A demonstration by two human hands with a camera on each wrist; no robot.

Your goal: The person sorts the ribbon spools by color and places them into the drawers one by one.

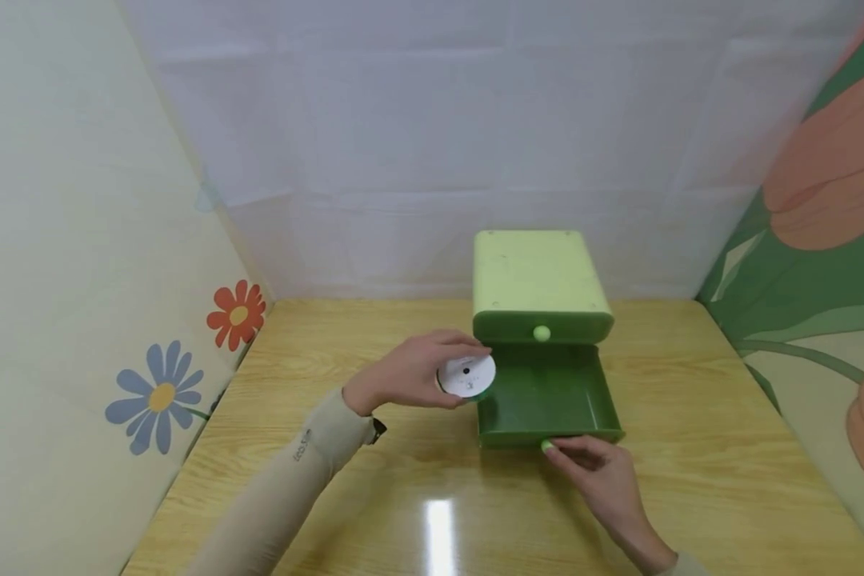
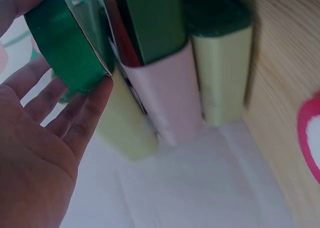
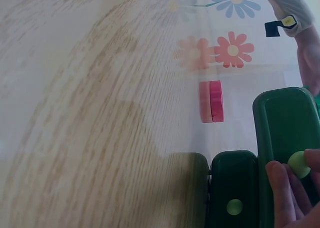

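My left hand (image 1: 421, 372) holds a spool of green ribbon (image 2: 70, 42) by its rim, thumb on one side and fingers on the other. Its white round face (image 1: 468, 376) points up at the head camera, beside the pulled-out drawer's left edge. The drawer (image 1: 547, 392) is dark green and stands out from a stacked drawer unit (image 1: 536, 268) with a light green top. At the drawer's front, my right hand (image 1: 608, 484) pinches the small round light green knob (image 3: 299, 164) between thumb and fingers. The drawer's visible floor is bare.
Above the pulled-out drawer is a closed drawer front (image 1: 504, 328); another closed front (image 3: 234, 180) lies below it. The middle housing (image 2: 170, 92) is pale pink. A pink spool-like thing (image 3: 216, 101) stands on the wooden table (image 1: 698, 448). Walls enclose the back and sides.
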